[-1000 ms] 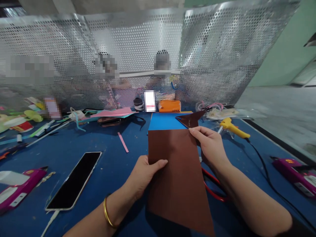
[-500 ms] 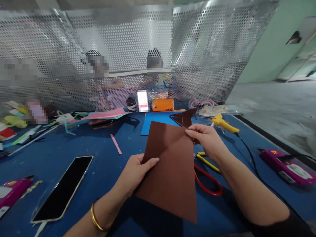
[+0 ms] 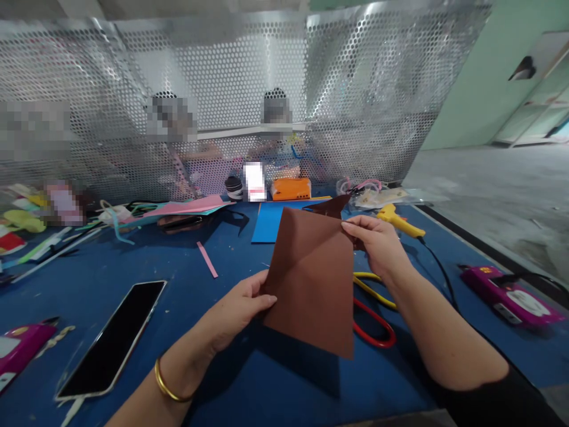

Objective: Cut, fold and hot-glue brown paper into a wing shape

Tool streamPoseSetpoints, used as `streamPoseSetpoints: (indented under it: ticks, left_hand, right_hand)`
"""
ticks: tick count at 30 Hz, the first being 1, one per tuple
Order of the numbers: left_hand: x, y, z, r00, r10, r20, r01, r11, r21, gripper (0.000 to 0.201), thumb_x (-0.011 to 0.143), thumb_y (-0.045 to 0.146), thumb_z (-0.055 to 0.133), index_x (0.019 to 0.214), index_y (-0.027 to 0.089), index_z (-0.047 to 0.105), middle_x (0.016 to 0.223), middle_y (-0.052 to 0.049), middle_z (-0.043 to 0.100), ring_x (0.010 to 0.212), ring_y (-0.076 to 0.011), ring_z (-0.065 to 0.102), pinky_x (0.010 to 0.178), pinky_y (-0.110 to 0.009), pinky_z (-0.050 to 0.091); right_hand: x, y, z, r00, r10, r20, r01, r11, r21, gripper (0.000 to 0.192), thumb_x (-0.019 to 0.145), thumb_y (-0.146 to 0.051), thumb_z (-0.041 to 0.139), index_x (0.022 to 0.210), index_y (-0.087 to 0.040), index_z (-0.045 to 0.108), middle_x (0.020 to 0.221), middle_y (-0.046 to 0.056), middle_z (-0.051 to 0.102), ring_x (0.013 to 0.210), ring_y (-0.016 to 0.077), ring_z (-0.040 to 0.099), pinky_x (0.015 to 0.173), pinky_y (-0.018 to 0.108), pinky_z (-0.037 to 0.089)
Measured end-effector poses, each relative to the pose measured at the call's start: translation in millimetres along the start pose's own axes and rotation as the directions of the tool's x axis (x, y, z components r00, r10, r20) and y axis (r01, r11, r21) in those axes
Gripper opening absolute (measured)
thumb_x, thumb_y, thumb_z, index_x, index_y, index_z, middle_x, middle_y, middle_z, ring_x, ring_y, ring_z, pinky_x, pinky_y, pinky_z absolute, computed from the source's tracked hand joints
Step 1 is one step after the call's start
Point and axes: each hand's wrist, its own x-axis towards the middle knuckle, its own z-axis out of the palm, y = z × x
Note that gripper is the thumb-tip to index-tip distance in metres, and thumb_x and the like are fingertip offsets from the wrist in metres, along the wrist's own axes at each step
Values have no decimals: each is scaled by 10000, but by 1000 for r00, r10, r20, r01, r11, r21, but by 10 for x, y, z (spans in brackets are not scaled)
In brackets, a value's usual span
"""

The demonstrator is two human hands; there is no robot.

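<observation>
Since a second earlier, both hands had lifted the brown rectangular foam sheet [image 3: 313,279] off the blue worktop [image 3: 133,261], left hand [image 3: 235,308] and right hand [image 3: 377,243] pinching opposite corners mid-table, apparently mid-turning it.

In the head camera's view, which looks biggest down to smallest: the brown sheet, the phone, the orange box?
1. Brown sheet, though it is held nearest the camera.
2. Phone.
3. Orange box, farthest back, so its true size is unsure.
</observation>
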Motion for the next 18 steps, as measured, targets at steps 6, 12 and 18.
streamPoseSetpoints:
  ticks: [6, 12, 18]
  left_hand:
    - [23, -20, -34, 974, 85, -209, -65, 993, 102, 333, 778, 408, 761, 1046, 211, 772, 923, -88, 772, 769, -190, 698, 539, -197, 455]
    - [61, -103, -8, 968, 29, -248, -50, 996, -79, 367, 727, 407, 801, 1014, 180, 777, 930, -102, 781, 763, -216, 721, 741, -302, 556]
    - [83, -122, -5, 945, 0, -327, -46, 990, -131, 347, 678, 393, 819, 954, 185, 784, 817, -85, 782, 644, -221, 711, 654, -323, 563]
  right_hand:
    - [-17, 17, 34, 997, -1, 82, 5, 998, -56, 326, 559, -465, 812, 609, -195, 637, 504, -32, 554, 462, 101, 472, 462, 251, 396]
    - [-57, 181, 143, 988, 8, 154, 27, 975, -221, 344, 671, -523, 702, 627, -185, 656, 529, 12, 604, 470, 134, 527, 473, 276, 448]
    - [323, 183, -91, 975, -197, -105, 106, 822, -559, 381, 849, -341, 539, 1168, -156, 638, 1119, 164, 698, 1001, 308, 668, 858, 478, 527]
